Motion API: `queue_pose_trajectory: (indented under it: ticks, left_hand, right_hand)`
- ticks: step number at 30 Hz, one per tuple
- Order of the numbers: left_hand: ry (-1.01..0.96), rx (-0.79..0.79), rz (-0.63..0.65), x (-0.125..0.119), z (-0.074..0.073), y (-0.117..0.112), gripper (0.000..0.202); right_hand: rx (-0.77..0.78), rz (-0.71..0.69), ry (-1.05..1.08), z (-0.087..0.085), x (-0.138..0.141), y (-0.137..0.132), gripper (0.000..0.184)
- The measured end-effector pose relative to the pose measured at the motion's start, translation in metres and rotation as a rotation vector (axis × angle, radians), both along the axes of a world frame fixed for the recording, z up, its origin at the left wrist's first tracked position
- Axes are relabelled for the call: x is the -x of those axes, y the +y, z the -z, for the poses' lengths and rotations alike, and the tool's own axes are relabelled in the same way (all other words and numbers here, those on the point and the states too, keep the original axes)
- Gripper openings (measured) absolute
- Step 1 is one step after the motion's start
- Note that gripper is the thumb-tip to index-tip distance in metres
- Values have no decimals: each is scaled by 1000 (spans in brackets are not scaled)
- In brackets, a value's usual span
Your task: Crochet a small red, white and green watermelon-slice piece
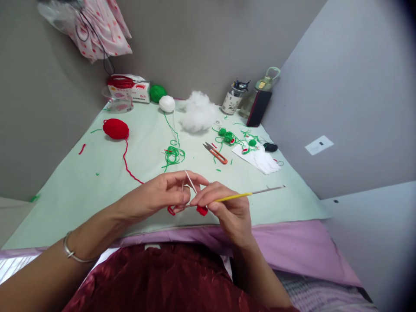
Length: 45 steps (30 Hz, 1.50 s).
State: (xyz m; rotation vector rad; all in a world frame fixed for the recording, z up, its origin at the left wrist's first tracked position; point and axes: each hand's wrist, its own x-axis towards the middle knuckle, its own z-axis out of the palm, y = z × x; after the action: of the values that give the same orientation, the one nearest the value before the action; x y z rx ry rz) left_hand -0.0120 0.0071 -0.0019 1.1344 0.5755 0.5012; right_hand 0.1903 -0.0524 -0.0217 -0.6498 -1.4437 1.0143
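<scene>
Gripping a yellow-handled hook point(234, 197), the right hand point(232, 212) is closed around it, with a small red yarn piece point(202, 210) just under its fingertips, between the two hands. The left hand point(159, 193) is curled narrow, holding white yarn point(190, 181) strung across its fingers; a red loop point(171, 211) shows beneath it. Beyond, on the table point(81, 195), lie a green yarn tangle point(173, 155) and orange-handled snips point(217, 154), then a red yarn ball point(116, 129). Farther back, white stuffing point(197, 112) sits near a white yarn ball point(167, 104).
</scene>
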Motion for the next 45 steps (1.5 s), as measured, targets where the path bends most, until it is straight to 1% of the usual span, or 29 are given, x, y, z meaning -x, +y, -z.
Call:
queue_pose_trajectory:
  ticks: [2, 5, 8, 11, 13, 15, 17, 19, 21, 24, 26, 28, 31, 35, 39, 41, 42, 43, 45]
  left_hand:
    - [97, -115, 51, 7, -6, 1, 42]
    - [193, -227, 75, 13, -17, 2, 51]
    - [247, -336, 105, 15, -27, 3, 48]
    - [252, -357, 120, 13, -31, 3, 43]
    - [266, -361, 63, 11, -30, 2, 39]
    - [285, -418, -40, 9, -29, -1, 33]
    - [293, -528, -177, 6, -28, -7, 28]
    - [293, -633, -314, 1, -29, -13, 24]
    - [298, -674, -407, -3, -29, -20, 24]
    - [288, -591, -471, -9, -26, -29, 23]
    - [262, -503, -517, -12, -23, -33, 20]
    - [230, -442, -561, -15, -19, -35, 18]
    - [198, -397, -611, -18, -16, -37, 23]
    - [194, -398, -674, -21, -14, -38, 24]
    - [216, -407, -721, -21, -12, -40, 30]
    - [189, -368, -732, -21, -10, -40, 32]
    - [157, -324, -725, -20, -10, -40, 34]
    - [110, -262, -702, -19, -9, -40, 37]
    - [-1, -98, -611, -16, -8, -38, 45]
  right_hand:
    - [-16, 26, -44, -1, -1, -1, 15]
    - [-48, 38, -82, -3, -1, -1, 15]
    - [-59, 44, -80, -3, -1, -1, 15]
    - [-71, 50, -90, -3, -1, -1, 14]
    - [-84, 68, -127, -3, -1, -1, 14]
    - [-107, 124, -188, -3, -1, -3, 14]
    - [-161, 224, -284, 0, 1, -5, 17]
    - [-246, 344, -379, 4, 6, -6, 24]
    - [-328, 469, -419, 10, 11, -7, 33]
    - [-398, 636, -422, 17, 21, -7, 45]
    - [-414, 693, -424, 20, 26, -7, 48]
    - [-421, 707, -411, 21, 30, -7, 48]
    - [-418, 706, -409, 23, 35, -7, 48]
    - [-445, 725, -460, 25, 37, -8, 50]
    - [-480, 737, -505, 28, 36, -8, 58]
    - [-505, 734, -518, 30, 33, -7, 57]
    - [-528, 735, -530, 31, 32, -7, 56]
    - [-558, 742, -543, 32, 31, -7, 55]
    - [-624, 748, -562, 33, 28, -6, 54]
